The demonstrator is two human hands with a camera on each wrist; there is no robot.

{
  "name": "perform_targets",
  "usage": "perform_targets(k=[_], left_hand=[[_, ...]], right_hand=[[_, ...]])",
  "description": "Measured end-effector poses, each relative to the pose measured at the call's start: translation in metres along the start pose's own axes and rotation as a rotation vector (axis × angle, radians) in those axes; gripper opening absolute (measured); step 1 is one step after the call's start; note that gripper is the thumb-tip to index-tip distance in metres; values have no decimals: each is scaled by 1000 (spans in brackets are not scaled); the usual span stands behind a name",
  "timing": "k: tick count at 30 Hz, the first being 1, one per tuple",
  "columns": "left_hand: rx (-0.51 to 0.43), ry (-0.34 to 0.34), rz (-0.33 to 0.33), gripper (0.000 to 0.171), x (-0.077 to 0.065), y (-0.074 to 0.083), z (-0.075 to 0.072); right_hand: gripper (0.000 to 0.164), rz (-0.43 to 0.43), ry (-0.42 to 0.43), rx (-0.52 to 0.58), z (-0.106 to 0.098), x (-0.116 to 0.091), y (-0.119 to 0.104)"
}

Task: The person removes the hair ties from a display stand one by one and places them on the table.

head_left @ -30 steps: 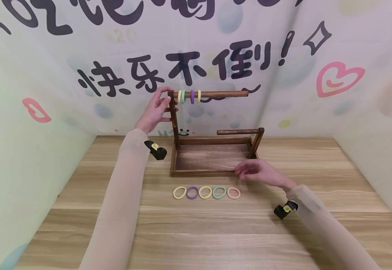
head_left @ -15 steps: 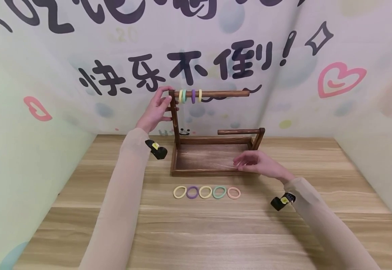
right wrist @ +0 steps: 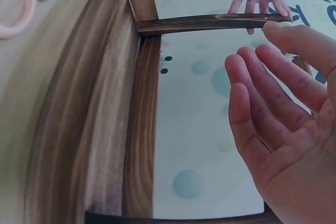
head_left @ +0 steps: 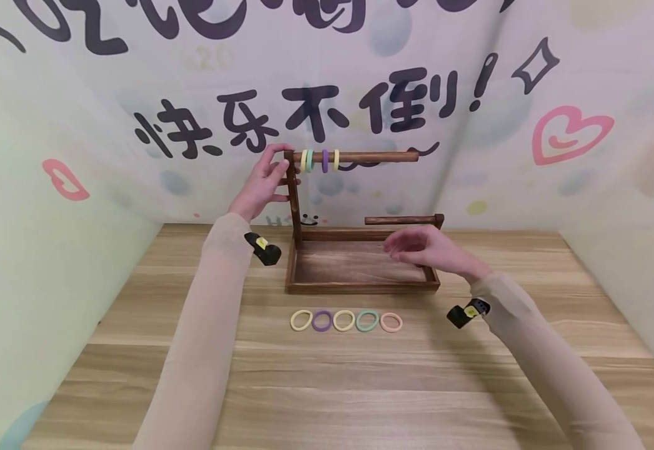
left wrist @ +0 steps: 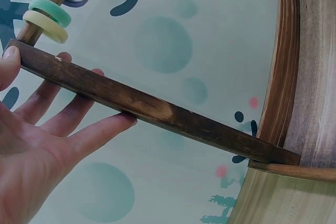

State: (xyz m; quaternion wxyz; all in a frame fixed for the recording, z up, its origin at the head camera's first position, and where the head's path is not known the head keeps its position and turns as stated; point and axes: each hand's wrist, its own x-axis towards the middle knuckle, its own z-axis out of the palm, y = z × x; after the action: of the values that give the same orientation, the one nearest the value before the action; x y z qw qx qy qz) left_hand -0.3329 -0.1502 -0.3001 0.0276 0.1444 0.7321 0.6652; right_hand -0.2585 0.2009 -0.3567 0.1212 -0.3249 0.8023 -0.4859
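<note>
My left hand (head_left: 261, 182) holds the top of the tall post (left wrist: 126, 100) of a dark wooden rack, thumb on the near side and fingertips behind. From that post runs a long upper bar (head_left: 377, 157), on which hang several hair ties, among them a mint green hair tie (left wrist: 50, 12) and a purple hair tie (head_left: 324, 161). My right hand (head_left: 425, 250) hovers above the right part of the rack's tray (head_left: 361, 289), below the short lower bar (head_left: 400, 220). Its fingers are loosely bent, and nothing is between them in the right wrist view.
In front of the tray, a row of several hair ties lies on the wooden table (head_left: 327, 387), with a pink hair tie (head_left: 400, 326) at the right end. A printed cloth backdrop (head_left: 490, 169) stands behind the rack.
My right hand has risen from the tray's front edge to above the tray. The left hand stays on the post, and the hair ties keep their places.
</note>
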Motion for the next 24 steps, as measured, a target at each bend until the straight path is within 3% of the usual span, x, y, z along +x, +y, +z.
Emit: perform_targets(k=[11,24], left_hand=[[-2,1,-9,30,0,0,0],[6,3,-13,31,0,0,0]], right_hand=[[30,5,82,-48,-1,20,-22],[40,-143,210,-106,-3,44,-39]])
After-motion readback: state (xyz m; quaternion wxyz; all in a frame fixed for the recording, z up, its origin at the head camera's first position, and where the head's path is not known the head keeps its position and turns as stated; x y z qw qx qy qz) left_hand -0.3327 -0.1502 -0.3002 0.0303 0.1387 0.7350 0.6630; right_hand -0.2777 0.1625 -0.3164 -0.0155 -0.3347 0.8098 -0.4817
